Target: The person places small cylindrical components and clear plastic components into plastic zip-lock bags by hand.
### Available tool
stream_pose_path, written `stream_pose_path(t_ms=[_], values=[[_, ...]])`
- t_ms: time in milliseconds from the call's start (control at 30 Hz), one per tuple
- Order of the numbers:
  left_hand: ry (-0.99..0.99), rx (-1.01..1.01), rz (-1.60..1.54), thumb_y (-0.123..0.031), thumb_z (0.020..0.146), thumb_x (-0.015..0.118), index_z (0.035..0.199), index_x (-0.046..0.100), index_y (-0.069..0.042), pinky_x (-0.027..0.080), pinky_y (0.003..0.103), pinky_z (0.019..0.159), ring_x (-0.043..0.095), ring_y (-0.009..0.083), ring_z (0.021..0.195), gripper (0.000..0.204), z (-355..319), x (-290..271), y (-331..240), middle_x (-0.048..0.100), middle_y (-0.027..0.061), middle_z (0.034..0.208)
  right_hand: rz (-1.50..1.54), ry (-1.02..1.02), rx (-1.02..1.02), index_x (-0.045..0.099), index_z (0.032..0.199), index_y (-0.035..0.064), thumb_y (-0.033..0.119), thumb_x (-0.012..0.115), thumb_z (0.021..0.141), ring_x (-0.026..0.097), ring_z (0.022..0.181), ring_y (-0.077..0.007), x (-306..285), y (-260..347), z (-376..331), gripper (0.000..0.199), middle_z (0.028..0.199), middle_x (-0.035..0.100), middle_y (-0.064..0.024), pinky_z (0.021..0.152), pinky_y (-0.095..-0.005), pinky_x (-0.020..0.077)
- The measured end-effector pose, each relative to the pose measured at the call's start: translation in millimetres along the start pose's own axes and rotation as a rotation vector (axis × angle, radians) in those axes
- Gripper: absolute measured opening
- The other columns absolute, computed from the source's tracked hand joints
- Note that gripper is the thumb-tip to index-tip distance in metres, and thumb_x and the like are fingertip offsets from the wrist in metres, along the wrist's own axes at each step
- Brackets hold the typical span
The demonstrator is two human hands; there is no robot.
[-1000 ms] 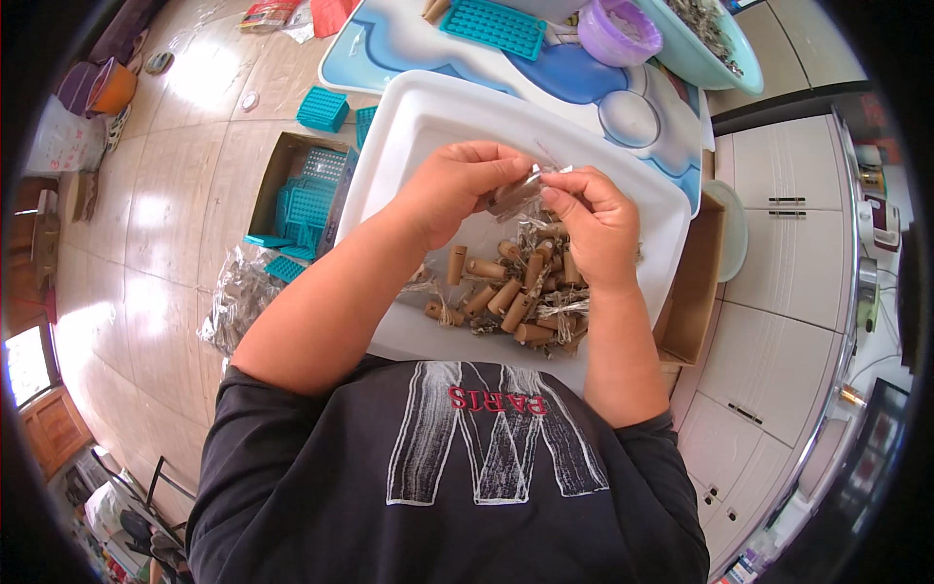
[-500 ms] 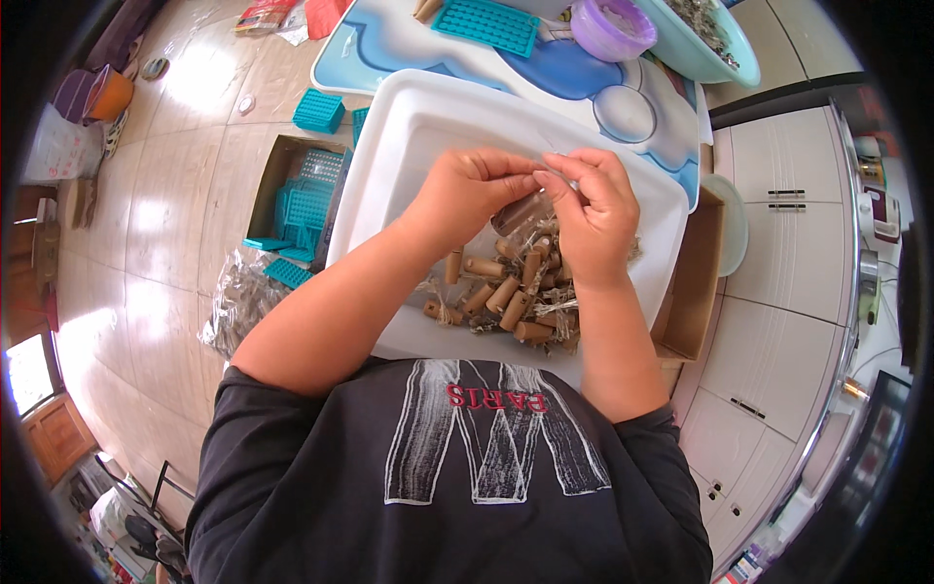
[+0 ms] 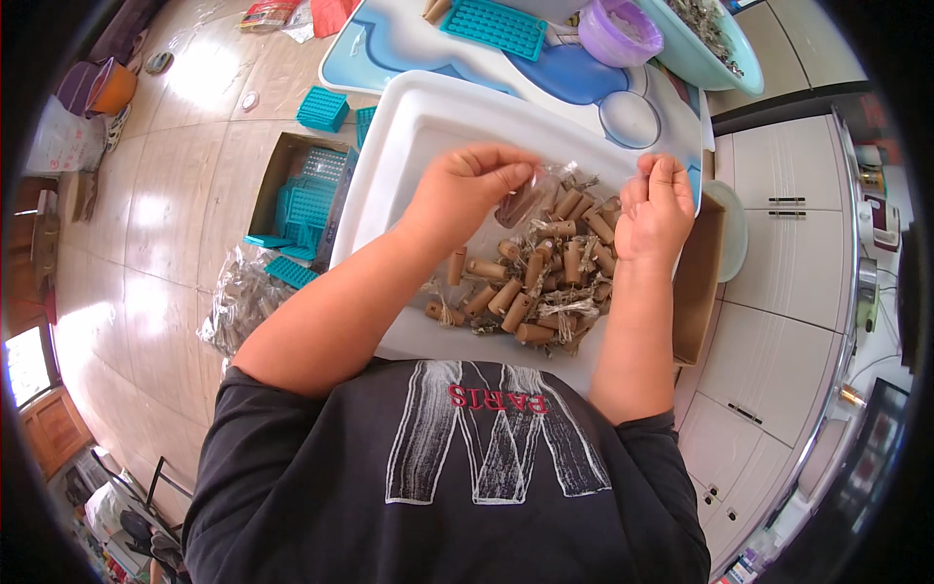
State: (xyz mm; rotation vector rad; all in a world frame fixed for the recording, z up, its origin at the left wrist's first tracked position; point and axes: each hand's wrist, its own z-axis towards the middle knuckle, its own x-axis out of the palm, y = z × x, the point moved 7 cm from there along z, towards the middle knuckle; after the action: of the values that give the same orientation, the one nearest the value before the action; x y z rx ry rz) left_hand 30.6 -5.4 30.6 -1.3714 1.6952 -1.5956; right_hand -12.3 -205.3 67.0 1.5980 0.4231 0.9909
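Over a white plastic tub (image 3: 394, 146), my left hand (image 3: 472, 185) pinches a small clear plastic bag (image 3: 553, 180). Inside the bag shows a brown cylinder (image 3: 516, 206), partly behind the fingers. My right hand (image 3: 657, 209) is raised near the tub's right side, away from the bag. Its thumb and fingers are pressed together, and whatever lies between them is too small to make out. Beneath both hands is a pile of brown cylinders (image 3: 506, 296) with pale strings and dry, greyish tufts; some are in clear wrapping.
Left of the tub stand a carton of teal plastic racks (image 3: 309, 202) and a clear bag of brownish pieces (image 3: 238, 304). The blue-patterned table (image 3: 574, 73) beyond holds a teal rack (image 3: 494, 27), a purple tub (image 3: 623, 34) and a pale green basin (image 3: 715, 68). A cardboard box (image 3: 699, 277) stands right.
My hands were together at the bag's top; my right hand has pulled away to the right. My left hand keeps the bag in nearly the same place.
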Motion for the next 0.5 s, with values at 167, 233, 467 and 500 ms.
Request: stream_pose_path(t_ms=[167,233,467,500], values=[[-0.070,0.053,-0.045,-0.009,0.085,0.058,0.099,0.062,-0.001,0.047,0.022,0.066,0.057,0.0075,0.074,0.016,0.9,-9.8,-12.5,0.064,0.0027,0.085,-0.149,0.251,0.275,0.058,0.092,0.0016,0.018,0.057,0.088,0.031,0.048,0.0000,16.5,-23.9,-19.5,0.017,0.064,0.047,0.0054,0.043,-0.0155,0.0229],[-0.084,0.073,-0.055,-0.010,0.085,0.058,0.093,0.063,-0.001,0.044,0.020,0.063,0.054,0.0062,0.069,0.013,1.2,-11.4,-12.3,0.062,0.0007,0.080,-0.228,0.308,0.281,0.059,0.091,0.0011,0.018,0.060,0.086,0.034,0.050,0.0004,24.1,-27.4,-27.8,0.018,0.065,0.049,0.0063,0.044,-0.0148,0.0248],[-0.043,0.118,0.051,-0.007,0.084,0.059,0.092,0.062,0.001,0.045,0.021,0.060,0.054,0.0068,0.066,0.012,-0.4,-4.6,-15.3,0.062,0.0022,0.077,-0.294,0.383,0.239,0.061,0.087,-0.0016,0.009,0.063,0.082,0.045,0.061,-0.0011,34.3,-35.7,-35.1,0.012,0.071,0.055,0.0046,0.055,-0.0144,0.0350],[-0.048,0.118,0.072,-0.007,0.084,0.059,0.092,0.062,0.001,0.045,0.021,0.060,0.054,0.0067,0.066,0.012,-0.1,-5.4,-14.4,0.062,0.0024,0.076,-0.289,0.388,0.237,0.061,0.087,-0.0017,0.007,0.062,0.082,0.046,0.061,-0.0012,33.4,-36.4,-34.7,0.010,0.071,0.056,0.0041,0.055,-0.0145,0.0355]])
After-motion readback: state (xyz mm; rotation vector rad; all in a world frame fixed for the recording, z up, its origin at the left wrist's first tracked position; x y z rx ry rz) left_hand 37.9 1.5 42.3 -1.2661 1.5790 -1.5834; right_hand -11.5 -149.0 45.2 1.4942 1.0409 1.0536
